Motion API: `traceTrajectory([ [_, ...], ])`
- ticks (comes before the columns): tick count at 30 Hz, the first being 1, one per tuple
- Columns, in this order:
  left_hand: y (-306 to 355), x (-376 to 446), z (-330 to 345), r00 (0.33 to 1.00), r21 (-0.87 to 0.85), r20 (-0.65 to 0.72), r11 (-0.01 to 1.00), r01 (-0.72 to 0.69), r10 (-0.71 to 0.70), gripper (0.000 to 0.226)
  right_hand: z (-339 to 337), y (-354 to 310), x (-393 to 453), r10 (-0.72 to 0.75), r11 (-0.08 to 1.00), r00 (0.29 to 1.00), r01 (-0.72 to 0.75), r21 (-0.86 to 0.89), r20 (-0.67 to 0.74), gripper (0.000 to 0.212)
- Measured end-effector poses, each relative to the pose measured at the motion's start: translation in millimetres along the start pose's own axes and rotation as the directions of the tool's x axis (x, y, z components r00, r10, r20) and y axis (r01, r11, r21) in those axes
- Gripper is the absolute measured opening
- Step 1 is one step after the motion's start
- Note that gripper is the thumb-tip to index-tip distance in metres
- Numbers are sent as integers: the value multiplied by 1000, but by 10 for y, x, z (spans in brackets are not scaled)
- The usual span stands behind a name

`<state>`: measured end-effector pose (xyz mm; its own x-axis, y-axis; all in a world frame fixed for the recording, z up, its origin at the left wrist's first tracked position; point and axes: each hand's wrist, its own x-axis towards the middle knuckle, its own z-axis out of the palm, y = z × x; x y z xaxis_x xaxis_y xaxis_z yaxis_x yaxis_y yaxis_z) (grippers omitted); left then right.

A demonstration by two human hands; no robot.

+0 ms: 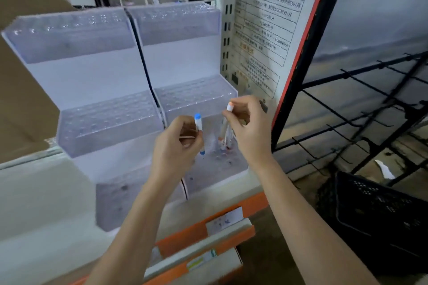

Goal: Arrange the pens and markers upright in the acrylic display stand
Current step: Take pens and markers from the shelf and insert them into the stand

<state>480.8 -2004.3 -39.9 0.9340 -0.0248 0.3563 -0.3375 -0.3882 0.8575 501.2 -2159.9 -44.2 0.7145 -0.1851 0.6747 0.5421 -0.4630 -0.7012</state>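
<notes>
left hand (pixel 177 143): blue-capped pen (pixel 199 133) | right hand (pixel 249 128): orange-capped pen (pixel 229 122) | stand (pixel 222 169)

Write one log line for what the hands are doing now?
left hand: holds blue-capped pen upright | right hand: pinches orange-capped pen | place: lowest tier, right acrylic stand

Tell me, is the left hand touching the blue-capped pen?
Touching. The head view shows the left hand with fingers curled round the blue-capped pen, holding it upright over the clear stand.
</notes>
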Motion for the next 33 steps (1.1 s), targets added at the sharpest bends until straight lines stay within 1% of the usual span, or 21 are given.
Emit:
traceTrajectory([
  [3,-9,-29,73,997,23,-74,999,26,-24,14,24,105,-14,-2,999,997,-1,36,81,24],
  [6,8,-77,123,989,52,-138,997,66,-58,12,21,182,-24,-40,997,991,32,67,128,20],
  [9,48,-121,144,985,55,-158,995,78,-68,12,22,214,-1,-89,995,987,83,48,135,20],
  [11,70,-135,147,984,65,-164,995,75,-63,11,44,231,-5,-85,996,989,81,34,121,18],
  [13,90,-144,133,985,72,-163,995,69,-57,11,82,245,-30,-70,998,989,69,8,127,14],
  [15,112,-144,115,987,73,-151,995,73,-62,13,124,274,-56,-144,984,980,157,-89,137,10],
  [17,137,-137,96,988,70,-138,995,77,-67,23,160,297,-68,-231,950,959,259,-177,161,10],
  [19,158,-130,70,989,65,-131,995,74,-65,29,173,298,-57,-261,928,947,299,-220,189,10],
  [22,172,-120,21,993,45,-101,997,66,-61,26,165,280,-21,-271,911,936,324,-254,222,6],
  [24,169,-114,-13,995,34,-82,998,61,-58,25,144,264,-1,-272,913,931,329,-240,242,4],
  [28,131,-77,-61,996,14,-65,998,58,-57,15,93,220,30,-249,931,939,299,-209,238,7],
  [33,118,-28,-71,998,-18,-33,998,55,-55,18,102,208,27,-287,881,930,351,-316,231,7],
])
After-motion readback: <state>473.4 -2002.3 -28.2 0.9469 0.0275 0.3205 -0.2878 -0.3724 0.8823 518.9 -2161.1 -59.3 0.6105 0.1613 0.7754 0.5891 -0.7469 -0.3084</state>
